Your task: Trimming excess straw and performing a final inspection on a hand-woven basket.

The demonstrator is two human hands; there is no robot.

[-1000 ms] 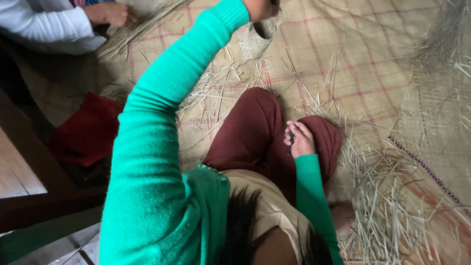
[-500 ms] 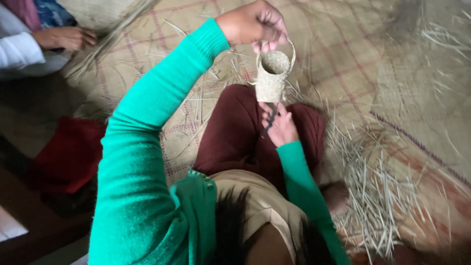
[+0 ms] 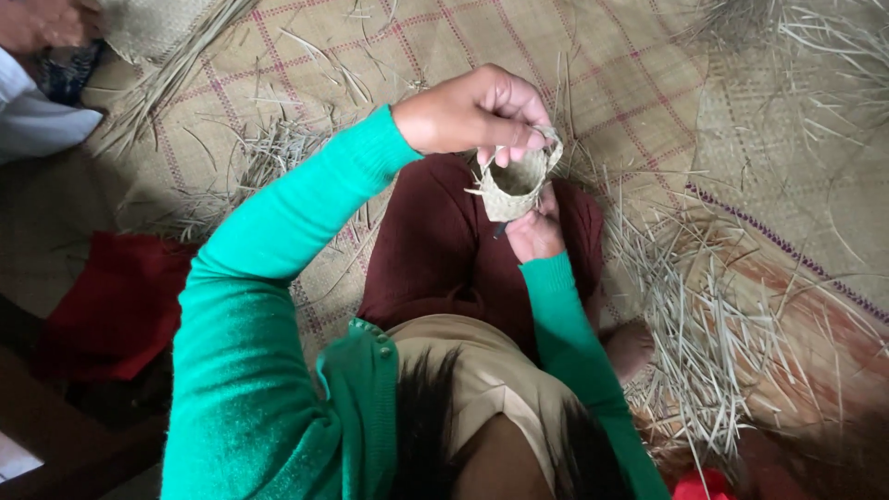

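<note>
Whereas half a second ago the left hand (image 3: pixel 477 111) was holding the small woven basket (image 3: pixel 514 185) up high, well above the knee (image 3: pixel 463 231), it is now bringing it down and closer, so the basket is hanging just over the knee with its open mouth turned more toward the camera. The left hand is pinching the basket's thin loop handle at the rim, fingers curled tight around it. Under the basket, the right hand (image 3: pixel 534 230) is touching its base, fingers closed on the lower edge; something dark is showing between them, too small to make out. Loose strip ends are sticking out at the basket's left side.

With both hands now meeting on the basket, the work is looking like close finishing on its bottom or side weave rather than a lift for inspection.

Beyond the knee, the checked mat (image 3: pixel 602 83) is lying spread on the floor, and dry straw (image 3: pixel 704 315) is scattered to the right of the knee. A red cloth (image 3: pixel 111 306) is lying well to the knee's left. Far up and left of the basket, another person's hand (image 3: pixel 42 23) is resting by more woven material.
</note>
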